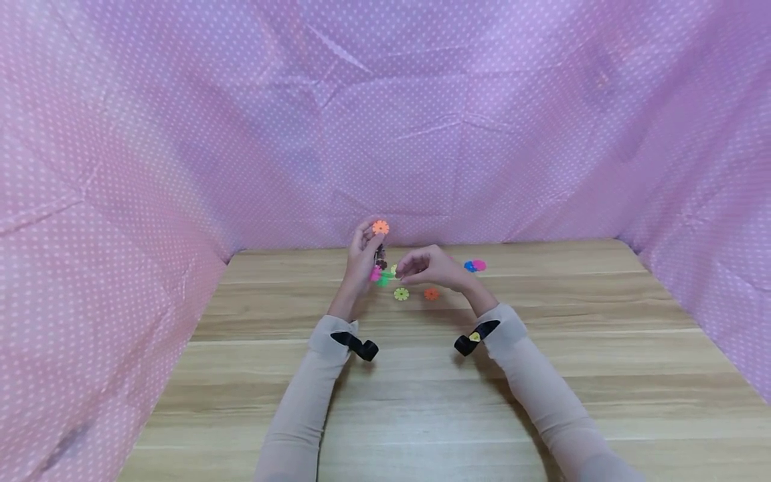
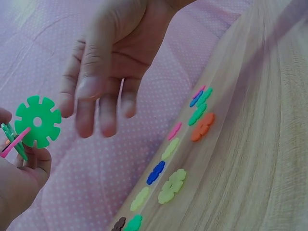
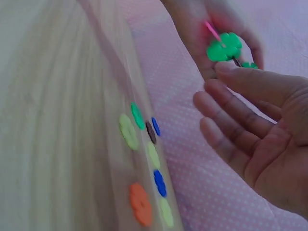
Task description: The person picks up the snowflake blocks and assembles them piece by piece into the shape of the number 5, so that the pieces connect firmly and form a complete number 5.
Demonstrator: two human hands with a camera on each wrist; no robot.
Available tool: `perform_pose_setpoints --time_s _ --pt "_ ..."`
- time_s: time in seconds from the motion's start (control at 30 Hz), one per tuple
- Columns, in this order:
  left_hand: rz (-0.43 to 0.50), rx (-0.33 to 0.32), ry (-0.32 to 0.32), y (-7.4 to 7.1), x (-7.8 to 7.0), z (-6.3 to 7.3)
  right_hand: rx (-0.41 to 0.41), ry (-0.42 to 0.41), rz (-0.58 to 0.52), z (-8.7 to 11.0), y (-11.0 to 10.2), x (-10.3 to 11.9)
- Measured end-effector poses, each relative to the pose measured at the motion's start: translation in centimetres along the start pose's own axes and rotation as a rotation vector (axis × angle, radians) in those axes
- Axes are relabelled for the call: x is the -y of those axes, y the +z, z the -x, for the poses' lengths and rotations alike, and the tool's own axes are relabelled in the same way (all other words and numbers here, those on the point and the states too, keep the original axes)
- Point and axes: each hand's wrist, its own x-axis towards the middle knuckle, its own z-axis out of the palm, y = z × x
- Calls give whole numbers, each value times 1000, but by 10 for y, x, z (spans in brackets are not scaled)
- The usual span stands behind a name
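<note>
My left hand (image 1: 359, 260) is raised over the far part of the table, pinching a cluster of notched plastic snowflake discs. At its top sits an orange disc (image 1: 381, 227). In the left wrist view, a green disc (image 2: 38, 115) and a pink disc (image 2: 17, 142) seen edge-on are slotted together. A dark disc edge and more green show in the right wrist view's cluster (image 3: 224, 47). My right hand (image 1: 430, 266) hovers just right of it, fingers loosely bent and holding nothing; in the right wrist view its fingertips (image 3: 226, 67) come near the cluster.
Loose discs lie along the table's far edge: a yellow-green one (image 1: 401, 294), an orange one (image 1: 431, 294), and a blue (image 1: 470, 266) and pink (image 1: 479, 265) pair at right. Several others show in the wrist views. Pink dotted cloth (image 1: 385, 134) hangs behind the wooden table (image 1: 421, 402).
</note>
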Motion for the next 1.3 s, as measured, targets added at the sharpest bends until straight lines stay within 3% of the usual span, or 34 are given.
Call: perform_pose_setpoints --time_s 0.27,0.53,1.3 --pt "-10 8 -3 -3 1 0 110 69 129 3 -23 -6" --pt "-37 5 -33 -5 -1 1 151 158 203 8 -36 -24" --pt "-2 31 -50 0 1 2 201 173 292 12 -35 -44"
